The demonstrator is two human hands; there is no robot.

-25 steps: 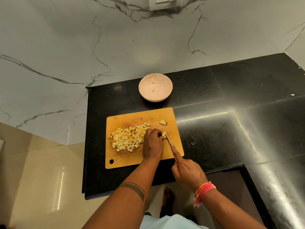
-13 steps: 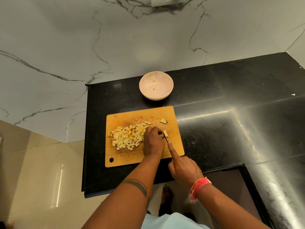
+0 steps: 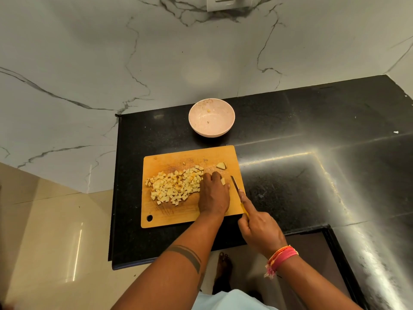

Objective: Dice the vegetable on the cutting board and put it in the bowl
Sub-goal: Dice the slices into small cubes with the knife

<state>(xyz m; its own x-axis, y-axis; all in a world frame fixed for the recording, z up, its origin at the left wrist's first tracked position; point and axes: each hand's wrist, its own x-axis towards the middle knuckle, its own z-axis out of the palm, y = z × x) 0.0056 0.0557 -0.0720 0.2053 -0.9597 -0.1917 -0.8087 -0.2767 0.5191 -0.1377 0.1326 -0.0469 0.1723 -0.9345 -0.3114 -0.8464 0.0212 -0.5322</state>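
Note:
A wooden cutting board (image 3: 169, 215) lies on the black counter. A heap of pale diced vegetable (image 3: 174, 185) covers its left half. My left hand (image 3: 213, 195) rests on the board with fingers curled over a small pale piece (image 3: 222, 181). My right hand (image 3: 259, 227) grips a knife (image 3: 235, 183), index finger stretched along its spine; the blade sits just right of the held piece, apart from it. Another uncut chunk (image 3: 221, 166) lies near the board's far right corner. The pink bowl (image 3: 194, 121) stands behind the board, nearly empty with a few scraps.
The black counter (image 3: 312, 157) stretches to the right and wraps round toward me. A marble wall with a socket (image 3: 228, 2) rises behind. The counter's left edge drops to a tiled floor (image 3: 44, 242). My bare foot (image 3: 223, 265) shows below.
The knife has moved away to the right of the piece under my left hand; a gap now shows between blade and piece. My left hand has stayed in place.

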